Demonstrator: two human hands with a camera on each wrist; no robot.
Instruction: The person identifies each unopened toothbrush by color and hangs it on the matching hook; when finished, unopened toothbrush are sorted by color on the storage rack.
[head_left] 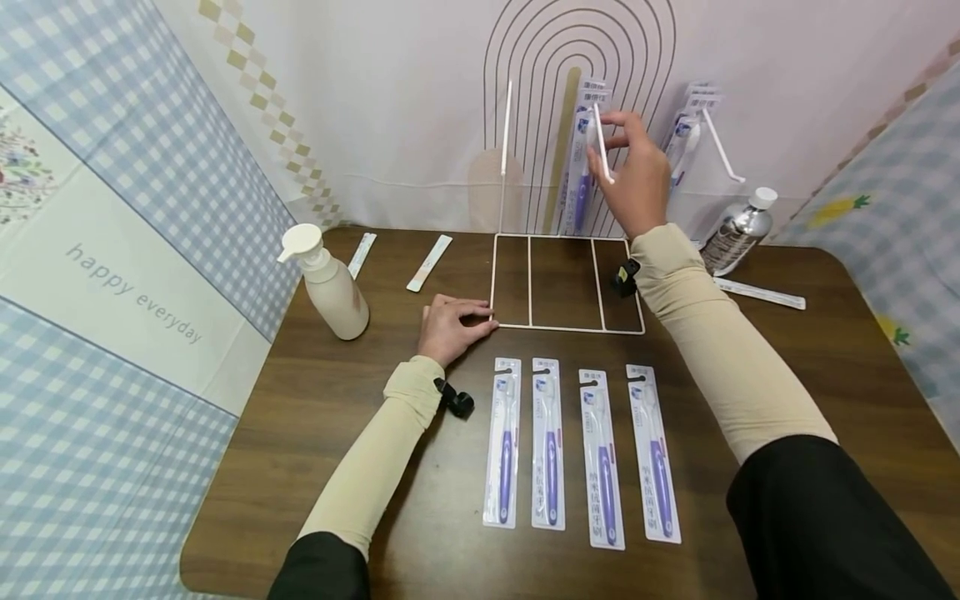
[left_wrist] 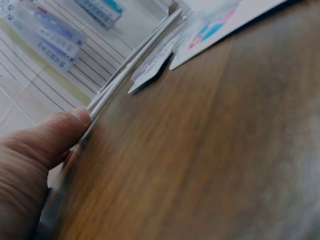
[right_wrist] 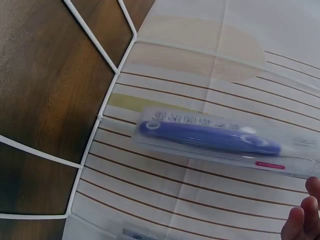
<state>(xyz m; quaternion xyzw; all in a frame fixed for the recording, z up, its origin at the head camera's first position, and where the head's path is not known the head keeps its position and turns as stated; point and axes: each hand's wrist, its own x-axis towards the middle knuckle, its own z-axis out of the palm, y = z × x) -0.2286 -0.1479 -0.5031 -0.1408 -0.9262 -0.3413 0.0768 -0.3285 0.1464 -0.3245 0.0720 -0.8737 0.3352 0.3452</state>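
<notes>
Head view gives me the whole tabletop [head_left: 285,450]. A white wire rack [head_left: 529,283] stands at the middle of the back edge. At its front left corner, the left hand [head_left: 453,327] pinches the base wire; my left-wrist view shows the thumb on that wire. The right hand [head_left: 637,183] is up at the middle hook [head_left: 602,146], thumb and fingers bent beside a hanging toothbrush pack [head_left: 579,200]; I cannot tell whether they grip it or have let go. Right-wrist view shows me that pack's purple handle against the lined cloth [right_wrist: 240,190], with fingertips close to its edge. More packs [head_left: 686,129] hang from the right hook [head_left: 720,146].

Four toothbrush packs [head_left: 551,446] lie side by side between the rack and the near edge. I see a pump bottle [head_left: 333,292] towards the back left corner, two slim packets [head_left: 430,263] near the back edge beside it, and a silver bottle [head_left: 735,237] towards the back right corner, another slim packet [head_left: 761,293] just in front.
</notes>
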